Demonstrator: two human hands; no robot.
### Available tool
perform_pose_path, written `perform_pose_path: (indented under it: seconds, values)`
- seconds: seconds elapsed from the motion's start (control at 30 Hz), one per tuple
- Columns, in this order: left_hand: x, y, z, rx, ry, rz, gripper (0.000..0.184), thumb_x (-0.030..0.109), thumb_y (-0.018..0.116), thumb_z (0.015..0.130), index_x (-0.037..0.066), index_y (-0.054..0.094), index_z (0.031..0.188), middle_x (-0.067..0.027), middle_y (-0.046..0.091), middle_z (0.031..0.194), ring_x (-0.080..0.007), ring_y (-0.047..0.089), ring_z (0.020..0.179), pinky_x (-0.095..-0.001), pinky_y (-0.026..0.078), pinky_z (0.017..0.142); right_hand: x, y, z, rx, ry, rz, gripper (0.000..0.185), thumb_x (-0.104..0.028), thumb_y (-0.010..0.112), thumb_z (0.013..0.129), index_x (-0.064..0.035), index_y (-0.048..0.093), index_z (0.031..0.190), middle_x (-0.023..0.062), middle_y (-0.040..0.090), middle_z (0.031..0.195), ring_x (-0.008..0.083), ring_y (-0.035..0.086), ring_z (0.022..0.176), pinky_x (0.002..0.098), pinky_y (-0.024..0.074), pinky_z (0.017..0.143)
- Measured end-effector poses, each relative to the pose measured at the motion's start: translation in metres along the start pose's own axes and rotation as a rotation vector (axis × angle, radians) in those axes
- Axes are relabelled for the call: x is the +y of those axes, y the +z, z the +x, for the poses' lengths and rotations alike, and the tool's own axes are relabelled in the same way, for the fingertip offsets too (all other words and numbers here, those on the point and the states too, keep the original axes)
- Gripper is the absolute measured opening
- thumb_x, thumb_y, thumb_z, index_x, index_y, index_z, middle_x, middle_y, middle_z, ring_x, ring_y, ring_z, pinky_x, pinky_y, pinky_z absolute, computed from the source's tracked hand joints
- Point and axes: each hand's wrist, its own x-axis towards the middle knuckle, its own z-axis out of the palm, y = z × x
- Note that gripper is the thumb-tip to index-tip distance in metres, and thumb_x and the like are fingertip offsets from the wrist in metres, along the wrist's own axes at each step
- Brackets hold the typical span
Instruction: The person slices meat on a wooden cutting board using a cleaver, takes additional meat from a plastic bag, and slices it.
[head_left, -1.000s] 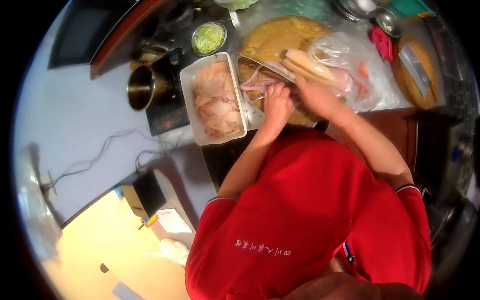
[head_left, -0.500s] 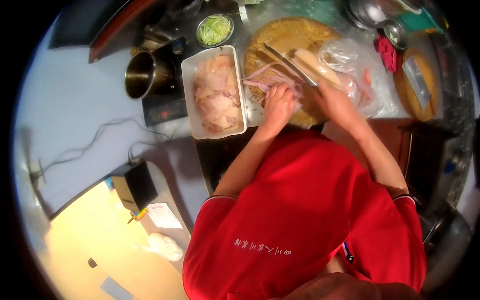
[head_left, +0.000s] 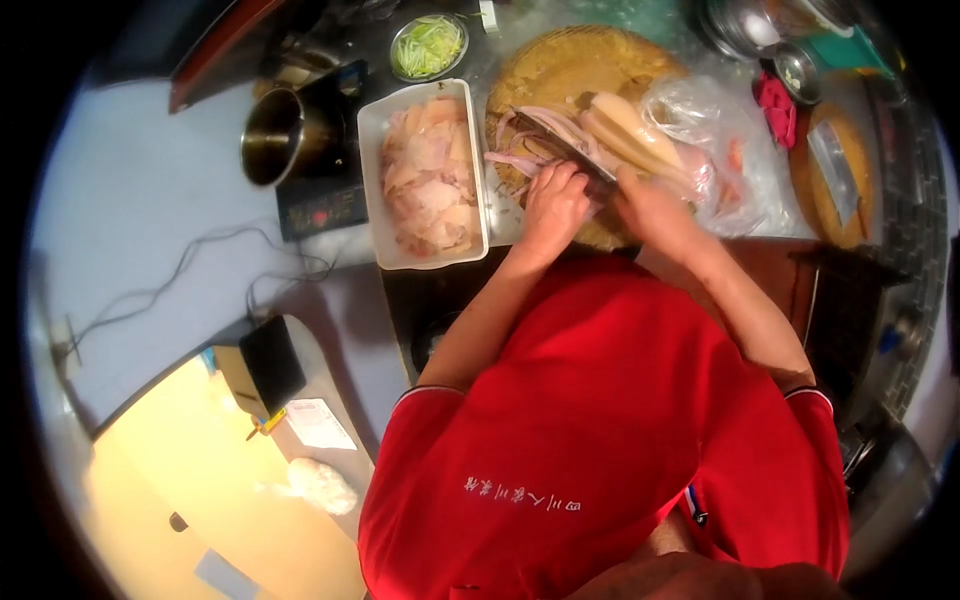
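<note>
A large round wooden chopping board [head_left: 560, 65] bears pale pink strips of raw meat [head_left: 508, 160] at its left side. My left hand [head_left: 555, 205] presses on the meat near the board's front edge, with fingers bent and close together. Beside it my right hand [head_left: 655, 215], slightly blurred, is closed around a kitchen knife [head_left: 562, 143], its handle hidden in my grip. The blade slants to the upper left, just beyond my left fingertips. To the right of the blade lies a long pale piece of meat [head_left: 628, 130], partly beside a clear plastic bag [head_left: 745, 170].
A white tub [head_left: 368, 190] of sliced raw meat stands left of the board, with a plate of green shreds [head_left: 428, 48] behind it. A metal pot [head_left: 272, 140] is farther left. A smaller board [head_left: 852, 205] carrying a cleaver [head_left: 832, 165] lies right, near a red cloth [head_left: 775, 108].
The knife and my right hand have shifted slightly left and down, closer to my left hand. More strips now lie around the blade. My left hand stays on the meat.
</note>
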Motion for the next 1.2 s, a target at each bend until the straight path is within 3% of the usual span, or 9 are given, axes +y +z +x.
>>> perform_pose_path:
  seconds: [0.17, 0.4, 0.53, 0.6, 0.8, 0.9, 1.0, 1.2]
  values:
    - [0.009, -0.012, -0.007, 0.173, 0.011, 0.043, 0.018, 0.004, 0.076, 0.082, 0.003, 0.072, 0.1, -0.0137, 0.064, 0.117, -0.0367, 0.058, 0.115, -0.0479, 0.048, 0.1, 0.011, -0.02, -0.019, 0.126, -0.096, 0.013, 0.026, -0.011, 0.067, 0.098, -0.0007, 0.047, 0.111, 0.0273, 0.067, 0.087, 0.0514, 0.065, 0.086, 0.0568, 0.0507, 0.073]
    - [-0.003, -0.007, -0.014, 0.106, 0.007, -0.018, 0.019, 0.003, 0.078, 0.081, 0.004, 0.071, 0.099, -0.0124, 0.064, 0.11, -0.036, 0.059, 0.109, -0.0458, 0.05, 0.095, -0.02, -0.042, -0.053, -0.214, 0.094, -0.086, 0.022, -0.011, 0.062, 0.099, -0.0012, 0.048, 0.113, 0.0274, 0.069, 0.085, 0.0483, 0.068, 0.083, 0.0566, 0.054, 0.074]
    - [-0.002, -0.01, -0.016, 0.039, -0.026, -0.044, 0.02, 0.003, 0.078, 0.082, 0.004, 0.071, 0.1, -0.0124, 0.065, 0.11, -0.0352, 0.059, 0.109, -0.0454, 0.05, 0.095, -0.006, -0.003, -0.019, -0.122, 0.083, 0.102, 0.022, -0.011, 0.062, 0.1, -0.0017, 0.048, 0.114, 0.0274, 0.069, 0.084, 0.0484, 0.068, 0.082, 0.0566, 0.0533, 0.073]
    - [-0.002, -0.013, -0.016, 0.029, -0.013, -0.044, 0.021, 0.003, 0.077, 0.083, 0.004, 0.071, 0.103, -0.0128, 0.064, 0.112, -0.0357, 0.059, 0.11, -0.0458, 0.05, 0.095, -0.013, 0.002, 0.001, -0.046, -0.053, -0.002, 0.023, -0.011, 0.062, 0.099, -0.0016, 0.047, 0.115, 0.0273, 0.07, 0.086, 0.0483, 0.068, 0.083, 0.057, 0.0528, 0.073]
    - [-0.002, -0.022, -0.029, 0.069, 0.022, -0.049, 0.025, 0.0, 0.075, 0.084, 0.002, 0.071, 0.109, -0.0156, 0.062, 0.116, -0.0391, 0.058, 0.112, -0.0477, 0.049, 0.098, 0.004, -0.008, -0.014, 0.066, -0.061, -0.019, 0.023, -0.01, 0.063, 0.099, -0.0017, 0.048, 0.114, 0.0267, 0.068, 0.085, 0.0493, 0.067, 0.085, 0.0568, 0.0518, 0.073]
    - [-0.01, -0.016, -0.03, 0.063, 0.034, -0.081, 0.025, -0.001, 0.075, 0.084, 0.002, 0.07, 0.107, -0.0163, 0.061, 0.115, -0.04, 0.058, 0.113, -0.048, 0.049, 0.098, -0.015, -0.026, -0.035, -0.003, -0.089, 0.018, 0.022, -0.01, 0.062, 0.099, -0.0019, 0.048, 0.114, 0.0269, 0.066, 0.083, 0.0501, 0.066, 0.084, 0.0566, 0.0517, 0.072]
    - [-0.009, -0.017, -0.025, 0.054, 0.024, -0.077, 0.023, -0.001, 0.075, 0.083, 0.002, 0.07, 0.105, -0.0157, 0.062, 0.114, -0.0396, 0.058, 0.112, -0.0474, 0.05, 0.097, -0.039, -0.048, -0.048, -0.195, 0.019, -0.034, 0.023, -0.01, 0.062, 0.099, -0.0015, 0.047, 0.115, 0.0274, 0.067, 0.084, 0.0502, 0.066, 0.084, 0.0568, 0.0516, 0.073]
    - [-0.006, -0.018, -0.022, 0.061, 0.01, -0.098, 0.023, -0.002, 0.076, 0.082, 0.002, 0.07, 0.104, -0.0137, 0.064, 0.112, -0.0374, 0.06, 0.111, -0.045, 0.052, 0.096, -0.018, -0.006, -0.021, -0.144, 0.0, -0.013, 0.024, -0.011, 0.064, 0.1, -0.0034, 0.047, 0.116, 0.028, 0.067, 0.086, 0.0507, 0.066, 0.084, 0.0578, 0.0509, 0.07]
